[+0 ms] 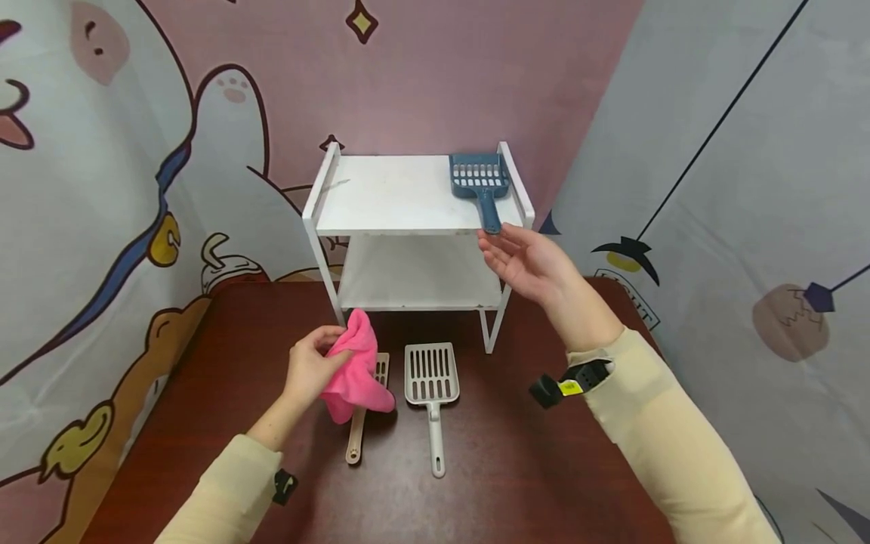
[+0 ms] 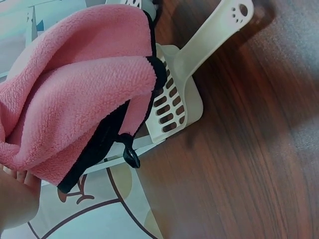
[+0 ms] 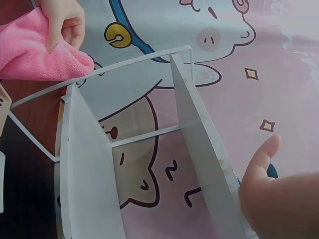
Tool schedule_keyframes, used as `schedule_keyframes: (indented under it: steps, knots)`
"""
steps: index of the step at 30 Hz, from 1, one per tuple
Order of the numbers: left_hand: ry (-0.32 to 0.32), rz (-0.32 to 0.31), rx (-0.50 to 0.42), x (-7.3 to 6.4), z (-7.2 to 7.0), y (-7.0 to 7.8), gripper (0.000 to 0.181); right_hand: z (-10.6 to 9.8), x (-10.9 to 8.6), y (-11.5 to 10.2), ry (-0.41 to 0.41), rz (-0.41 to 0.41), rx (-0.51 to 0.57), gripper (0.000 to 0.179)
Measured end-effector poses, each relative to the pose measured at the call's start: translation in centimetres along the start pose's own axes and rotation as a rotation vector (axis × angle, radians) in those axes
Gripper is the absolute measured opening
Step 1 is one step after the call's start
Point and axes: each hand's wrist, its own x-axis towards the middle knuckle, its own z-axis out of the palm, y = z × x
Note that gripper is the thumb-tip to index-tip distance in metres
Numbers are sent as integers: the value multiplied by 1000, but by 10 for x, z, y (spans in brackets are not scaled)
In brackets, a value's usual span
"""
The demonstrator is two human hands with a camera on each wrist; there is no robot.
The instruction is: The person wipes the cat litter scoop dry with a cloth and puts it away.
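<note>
Scoops (image 1: 483,194) number three, cloths (image 1: 361,372) one; right fingers (image 1: 494,248) perhaps touch one scoop.

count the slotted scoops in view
3: a blue scoop on the white rack's top shelf, a beige scoop on the table partly hidden by the pink cloth, and a pale grey scoop to its right.

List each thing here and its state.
Cloth: crumpled, held in the left hand
Blue scoop: lying atop the shelf, handle toward the front
Beige scoop: on the table, partly hidden by the cloth
Grey scoop: on the table, uncovered
Shelf: upright
Right hand: relaxed, by the blue scoop's handle
</note>
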Motion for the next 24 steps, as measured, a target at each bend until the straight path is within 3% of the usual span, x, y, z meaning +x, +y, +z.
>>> schedule_keyframes:
  steps: [6,16,24]
  knots:
    - [5,3,-5,0,0,0,32,0,-5,2,13,-5,7,14]
    - [9,10,-18,1,1,-2,31,4,-6,-2,52,-39,166,24]
    - [15,6,-1,2,-1,1,31,-3,-5,-2,-4,-36,165,44]
